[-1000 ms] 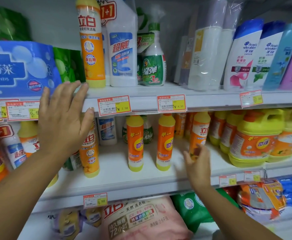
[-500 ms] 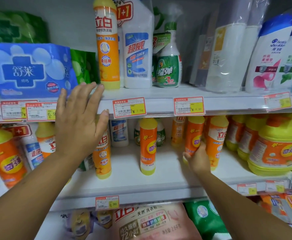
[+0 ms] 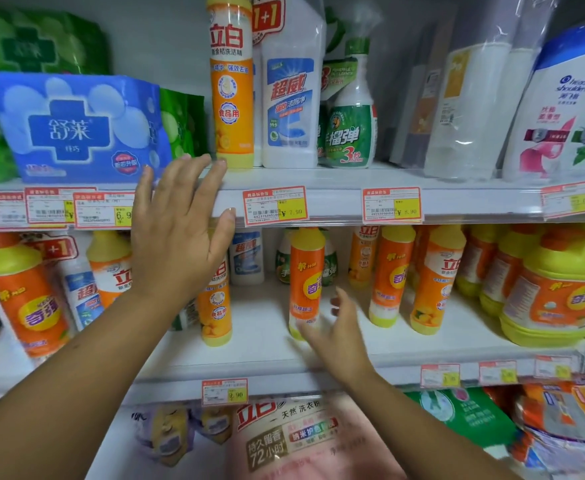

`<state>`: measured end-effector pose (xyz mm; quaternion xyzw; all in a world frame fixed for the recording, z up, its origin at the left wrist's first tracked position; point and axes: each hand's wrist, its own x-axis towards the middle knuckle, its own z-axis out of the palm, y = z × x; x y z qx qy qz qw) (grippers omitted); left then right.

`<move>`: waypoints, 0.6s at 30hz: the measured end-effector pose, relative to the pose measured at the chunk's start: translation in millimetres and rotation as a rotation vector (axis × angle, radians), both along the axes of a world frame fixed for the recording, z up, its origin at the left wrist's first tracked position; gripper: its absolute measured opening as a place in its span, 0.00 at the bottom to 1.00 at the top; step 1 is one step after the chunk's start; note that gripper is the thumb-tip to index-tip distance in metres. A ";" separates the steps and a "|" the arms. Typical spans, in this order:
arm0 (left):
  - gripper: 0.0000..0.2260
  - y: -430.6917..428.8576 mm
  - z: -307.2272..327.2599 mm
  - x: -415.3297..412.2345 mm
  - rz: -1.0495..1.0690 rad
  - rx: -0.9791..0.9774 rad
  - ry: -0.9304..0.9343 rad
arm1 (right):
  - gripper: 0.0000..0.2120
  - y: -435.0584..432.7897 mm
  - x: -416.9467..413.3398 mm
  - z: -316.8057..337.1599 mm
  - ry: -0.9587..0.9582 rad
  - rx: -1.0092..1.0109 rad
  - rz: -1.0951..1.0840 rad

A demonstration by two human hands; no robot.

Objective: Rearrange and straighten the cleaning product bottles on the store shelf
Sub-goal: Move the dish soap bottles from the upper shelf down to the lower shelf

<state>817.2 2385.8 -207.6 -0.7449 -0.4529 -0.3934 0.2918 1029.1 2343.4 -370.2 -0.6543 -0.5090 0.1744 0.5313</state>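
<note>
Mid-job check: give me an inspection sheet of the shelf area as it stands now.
Surface: middle shelf, white, bare patches between the front bottles.
Job's things: orange bottle upright, alone at centre front; two orange bottles side by side to its right; big yellow jugs far right.
Clutter: blue pack and shampoo bottles on the upper shelf.
Grippers: left hand open, flat against the upper shelf edge; right hand open, beside the centre bottle, blurred.
Cables: nothing seen.
Surroundings: price tags along shelf edges; detergent bags below.
</note>
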 end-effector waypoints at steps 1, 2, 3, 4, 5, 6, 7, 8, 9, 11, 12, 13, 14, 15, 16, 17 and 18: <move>0.25 0.2 0.4 -0.3 -0.002 -0.003 0.003 | 0.44 9.8 -7.1 0.0 0.014 -0.047 0.057; 0.25 0.6 0.6 -0.7 -0.001 -0.004 0.006 | 0.43 19.1 -12.1 2.4 0.016 -0.070 0.065; 0.25 1.0 0.7 -1.0 0.000 -0.003 0.009 | 0.40 27.8 -14.0 5.3 0.016 -0.094 0.032; 0.25 1.2 0.6 -1.1 0.002 0.000 0.009 | 0.35 35.3 -12.9 6.6 -0.004 -0.125 -0.017; 0.25 1.5 0.3 -1.3 0.004 0.004 0.008 | 0.31 40.4 -10.8 7.5 -0.032 -0.160 -0.066; 0.25 1.9 -0.1 -1.0 0.003 0.009 0.005 | 0.27 43.1 -7.8 7.5 -0.063 -0.187 -0.098; 0.25 2.3 -0.6 -0.7 0.002 0.014 0.002 | 0.23 45.4 -2.6 5.9 -0.086 -0.200 -0.128; 0.25 2.5 -1.1 -0.3 0.001 0.018 -0.001 | 0.21 46.9 3.8 4.8 -0.096 -0.198 -0.163; 0.24 2.9 -1.4 0.0 0.001 0.021 -0.003 | 0.19 47.1 11.3 4.8 -0.093 -0.190 -0.199; 0.24 3.5 -1.4 0.7 -0.004 0.019 -0.008 | 0.17 46.4 28.5 6.2 -0.104 -0.158 -0.289; 0.24 3.8 -1.3 1.0 -0.005 0.018 -0.010 | 0.17 45.4 37.2 7.7 -0.114 -0.149 -0.329; 0.24 4.0 -1.5 1.3 -0.006 0.018 -0.011 | 0.17 44.9 45.5 8.6 -0.120 -0.147 -0.356; 0.24 4.1 -1.7 1.4 -0.009 0.019 -0.010 | 0.18 44.0 51.5 10.0 -0.124 -0.151 -0.367; 0.25 4.0 -1.6 1.1 -0.011 0.020 -0.011 | 0.18 43.5 55.4 11.5 -0.130 -0.158 -0.368; 0.25 3.7 -1.5 0.8 -0.011 0.018 -0.011 | 0.19 43.3 57.3 11.5 -0.139 -0.168 -0.357; 0.25 3.1 -1.2 0.3 -0.010 0.011 -0.011 | 0.20 41.9 57.8 12.0 -0.145 -0.175 -0.338; 0.25 2.6 -0.9 -0.1 -0.009 0.004 -0.009 | 0.21 39.5 57.4 12.8 -0.132 -0.185 -0.317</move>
